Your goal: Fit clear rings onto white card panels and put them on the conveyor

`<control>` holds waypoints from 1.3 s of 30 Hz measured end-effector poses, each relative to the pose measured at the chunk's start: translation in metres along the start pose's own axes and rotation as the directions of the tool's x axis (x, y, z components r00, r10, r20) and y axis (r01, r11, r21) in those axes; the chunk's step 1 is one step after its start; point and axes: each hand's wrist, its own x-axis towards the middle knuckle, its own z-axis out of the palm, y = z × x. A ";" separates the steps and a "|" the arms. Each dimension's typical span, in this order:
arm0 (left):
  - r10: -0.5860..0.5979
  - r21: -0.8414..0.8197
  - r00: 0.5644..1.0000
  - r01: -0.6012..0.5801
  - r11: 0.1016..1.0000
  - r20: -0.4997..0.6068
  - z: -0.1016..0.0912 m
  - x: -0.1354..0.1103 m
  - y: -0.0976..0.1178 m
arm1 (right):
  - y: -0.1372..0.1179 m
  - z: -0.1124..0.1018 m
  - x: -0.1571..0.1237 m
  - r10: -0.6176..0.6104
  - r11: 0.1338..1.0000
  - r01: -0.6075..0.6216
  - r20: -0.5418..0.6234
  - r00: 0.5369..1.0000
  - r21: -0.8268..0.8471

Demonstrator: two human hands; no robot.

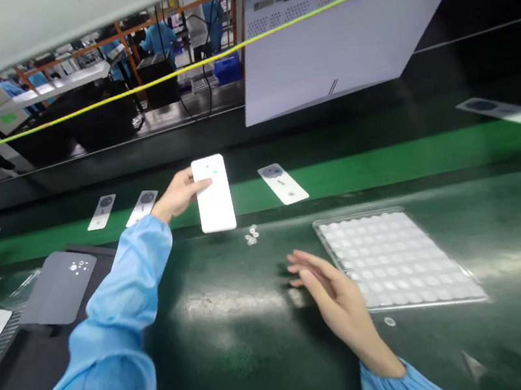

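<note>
My left hand (pixel 182 193) grips a white phone-shaped panel (pixel 215 203) by its left edge, thumb across its face. The panel is raised over the near edge of the green belt. A small blue-green mark shows near its top. My right hand (pixel 334 295) hovers above the dark green table (pixel 246 355), fingers apart and holding nothing. Right beside it lies a clear tray (pixel 455 301) with rows of round white pieces (pixel 393 253). A few small clear rings (pixel 252 235) sit on the table between my hands. One loose disc (pixel 390 321) lies just below the tray.
Along the green belt (pixel 364 165) lie pale phone-shaped panels with dark round areas, such as one right of centre (pixel 284 184). At left, a grey phone-shaped panel (pixel 60 289) rests on a black surface. A large white board (pixel 326 46) and a yellow-green cord (pixel 219 56) hang overhead.
</note>
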 end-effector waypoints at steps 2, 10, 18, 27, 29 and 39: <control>-0.082 0.006 0.988 0.082 0.997 0.131 0.005 -0.037 -0.025 | -0.014 0.012 0.000 0.031 0.999 -0.034 0.074 0.997 0.027; -0.279 -0.335 0.947 0.318 0.887 0.159 0.016 -0.170 -0.109 | -0.023 0.042 -0.042 0.195 0.980 -0.187 0.456 0.868 -0.061; -0.360 -0.286 0.930 0.365 0.886 0.071 0.014 -0.166 -0.118 | -0.031 0.038 -0.046 -0.200 0.818 0.303 0.254 0.947 -0.488; -0.237 -0.064 0.961 0.248 0.967 0.146 0.008 -0.173 -0.126 | -0.014 0.047 -0.028 -0.271 0.576 0.551 0.495 0.825 -0.603; -0.230 -0.055 0.957 0.243 0.969 0.176 0.006 -0.174 -0.127 | -0.011 0.046 -0.028 -0.272 0.575 0.559 0.504 0.819 -0.598; -0.196 -0.047 0.956 0.211 0.976 0.218 0.008 -0.175 -0.126 | 0.000 0.050 -0.037 -0.252 0.405 0.523 0.458 0.852 -0.750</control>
